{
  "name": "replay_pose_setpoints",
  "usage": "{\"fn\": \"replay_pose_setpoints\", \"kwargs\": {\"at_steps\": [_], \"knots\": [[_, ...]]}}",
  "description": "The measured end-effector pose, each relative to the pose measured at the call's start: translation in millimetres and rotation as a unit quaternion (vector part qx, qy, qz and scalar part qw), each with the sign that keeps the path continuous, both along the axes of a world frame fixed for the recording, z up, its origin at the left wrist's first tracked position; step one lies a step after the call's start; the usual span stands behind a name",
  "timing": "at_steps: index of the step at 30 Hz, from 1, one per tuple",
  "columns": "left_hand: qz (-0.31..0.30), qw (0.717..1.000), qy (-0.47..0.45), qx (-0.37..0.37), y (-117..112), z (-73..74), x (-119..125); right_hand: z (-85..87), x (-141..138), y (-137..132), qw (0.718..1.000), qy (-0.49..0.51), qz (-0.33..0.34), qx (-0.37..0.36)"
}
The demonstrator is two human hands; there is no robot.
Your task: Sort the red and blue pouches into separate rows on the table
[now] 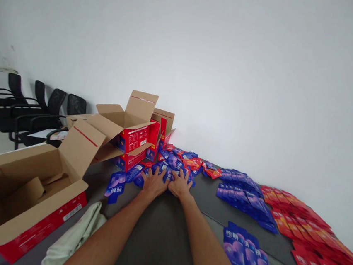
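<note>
My left hand (pixel 153 182) and my right hand (pixel 180 184) lie side by side, palms down, fingers spread, on a loose pile of blue and red foil packets (pixel 176 161) on the grey table (pixel 160 235). Both hands press on blue packets at the pile's near edge. Neither hand grips anything. One blue packet (pixel 115 185) lies apart, just left of my left hand.
A large open cardboard box (pixel 26 201) stands at the near left, with a white cloth (pixel 76 235) beside it. More open red-and-brown boxes (pixel 132 134) stand behind the pile. Rows of blue packets (pixel 245 193) and red packets (pixel 310 233) cover the right. Black chairs (pixel 35 110) line the wall.
</note>
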State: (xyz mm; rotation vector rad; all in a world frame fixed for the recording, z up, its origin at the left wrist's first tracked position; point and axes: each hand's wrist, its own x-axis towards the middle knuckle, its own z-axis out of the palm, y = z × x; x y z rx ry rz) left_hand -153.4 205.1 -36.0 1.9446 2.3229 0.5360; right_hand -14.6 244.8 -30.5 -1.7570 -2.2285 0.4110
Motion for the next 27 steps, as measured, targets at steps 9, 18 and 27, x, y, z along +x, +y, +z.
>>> {"fn": "replay_pose_setpoints", "kwargs": {"at_steps": [9, 18, 27], "knots": [[-0.043, 0.999, 0.004, 0.007, -50, 2.1, 7, -3.6, 17, -59, 1.000, 0.004, -0.016, 0.018], [-0.066, 0.998, 0.014, 0.001, -132, 8.8, 27, 0.1, 31, -158, 0.999, 0.022, -0.024, 0.037], [-0.073, 0.997, 0.016, -0.017, -190, 24.8, 43, 10.3, 47, -228, 0.998, 0.058, 0.002, 0.035]]}}
